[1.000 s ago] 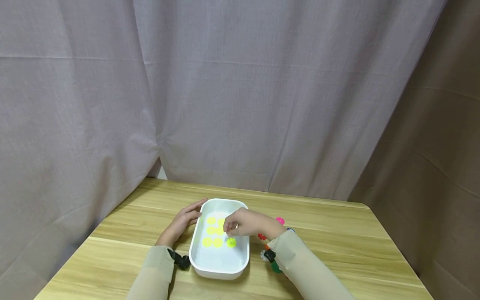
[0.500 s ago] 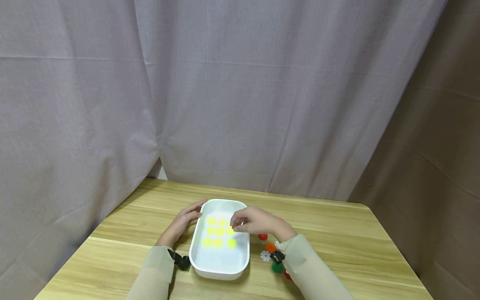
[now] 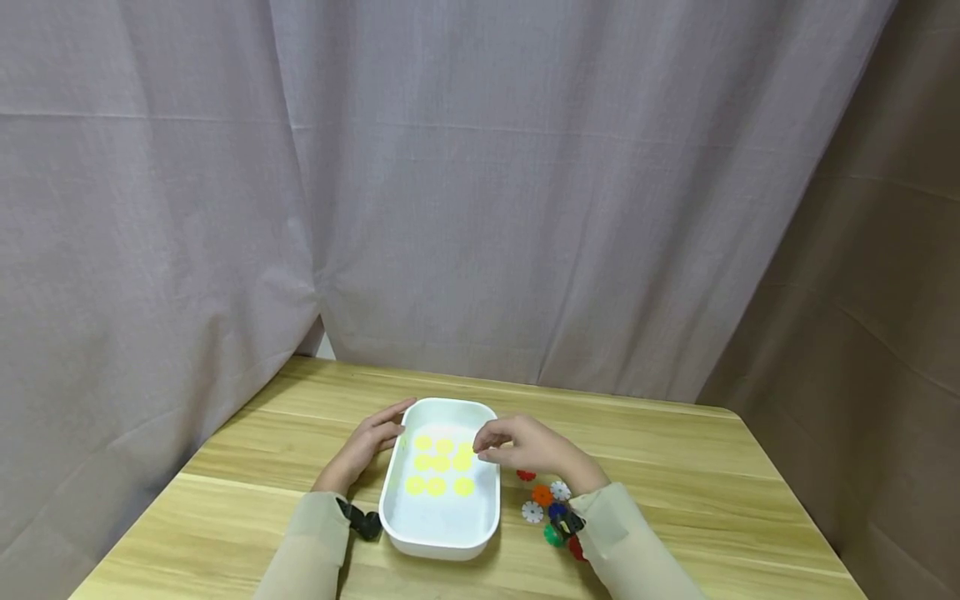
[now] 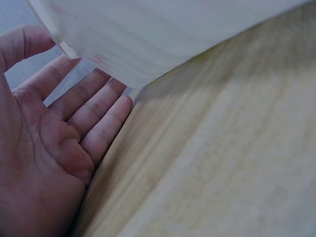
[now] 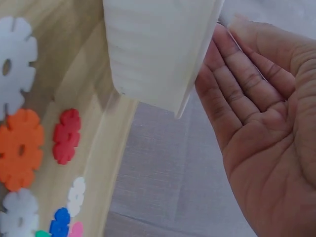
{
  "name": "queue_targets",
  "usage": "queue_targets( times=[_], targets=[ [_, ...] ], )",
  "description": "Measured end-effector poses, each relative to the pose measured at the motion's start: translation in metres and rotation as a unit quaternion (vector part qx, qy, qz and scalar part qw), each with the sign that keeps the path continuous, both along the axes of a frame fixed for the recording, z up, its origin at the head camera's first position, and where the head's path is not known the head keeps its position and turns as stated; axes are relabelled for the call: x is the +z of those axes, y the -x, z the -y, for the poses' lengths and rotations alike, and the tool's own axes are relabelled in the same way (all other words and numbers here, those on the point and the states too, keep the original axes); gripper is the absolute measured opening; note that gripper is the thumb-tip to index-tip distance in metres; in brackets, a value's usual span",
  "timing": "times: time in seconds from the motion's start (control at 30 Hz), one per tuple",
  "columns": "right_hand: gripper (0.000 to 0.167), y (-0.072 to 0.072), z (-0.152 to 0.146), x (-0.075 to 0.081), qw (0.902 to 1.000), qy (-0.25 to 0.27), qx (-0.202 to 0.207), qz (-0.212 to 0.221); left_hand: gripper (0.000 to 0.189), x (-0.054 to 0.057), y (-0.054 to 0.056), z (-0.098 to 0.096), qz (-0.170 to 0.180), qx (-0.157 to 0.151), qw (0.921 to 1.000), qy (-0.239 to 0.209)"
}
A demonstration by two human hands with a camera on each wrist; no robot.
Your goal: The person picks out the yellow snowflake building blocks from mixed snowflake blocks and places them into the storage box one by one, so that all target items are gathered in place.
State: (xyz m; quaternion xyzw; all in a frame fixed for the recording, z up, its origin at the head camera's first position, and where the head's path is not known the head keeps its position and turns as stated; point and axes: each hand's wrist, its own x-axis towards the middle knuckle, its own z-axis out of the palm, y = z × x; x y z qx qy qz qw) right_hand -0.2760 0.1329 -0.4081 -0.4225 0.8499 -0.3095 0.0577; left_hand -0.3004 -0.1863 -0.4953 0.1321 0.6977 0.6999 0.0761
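Several yellow snowflake discs point(image 3: 440, 463) lie in rows on the floor of the white tray point(image 3: 441, 533). My left hand point(image 3: 365, 443) rests against the tray's left side. In the left wrist view its fingers point(image 4: 101, 106) are nearly straight, with their tips at the outer wall. My right hand point(image 3: 527, 443) hovers over the right rim, fingertips beside a yellow disc point(image 3: 466, 449) in the far right part of the tray. The right wrist view shows loosely extended fingers point(image 5: 237, 81); the tray wall hides their tips, and nothing shows between them.
Loose discs lie on the wooden table point(image 3: 675, 492) right of the tray: orange point(image 3: 542, 495), white point(image 3: 532, 512), green point(image 3: 552, 535) and red point(image 3: 577, 547) among them. A pink disc point(image 5: 76, 229) shows in the right wrist view. Grey curtains point(image 3: 487, 208) hang behind the table.
My right hand has drawn back rightward toward the tray's rim. Yellow discs at the tray's right side, earlier covered by it, now show. Left hand and tray stay put.
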Motion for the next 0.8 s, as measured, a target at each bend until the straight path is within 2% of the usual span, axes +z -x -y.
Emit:
queue_targets(
  times=[0.3,0.57,0.7,0.8],
  targets=[
    [0.019,-0.009,-0.007,-0.008,0.9988,0.040,-0.028,0.005,0.055,0.000,0.000,0.000,-0.007,-0.004,1.0000,-0.001],
    [0.019,-0.016,-0.032,-0.013,0.9941,0.099,-0.044,-0.008,0.055,0.002,-0.001,-0.001,-0.011,-0.006,0.9999,-0.001],
    [0.015,-0.022,-0.053,-0.017,0.9936,0.101,-0.048,-0.008,0.056,0.001,-0.002,-0.001,-0.009,-0.006,0.9999,-0.005],
    [0.013,-0.026,-0.072,-0.020,0.9938,0.085,-0.071,-0.006,0.056,0.001,-0.001,-0.001,-0.004,-0.008,0.9999,-0.006]
  ],
)
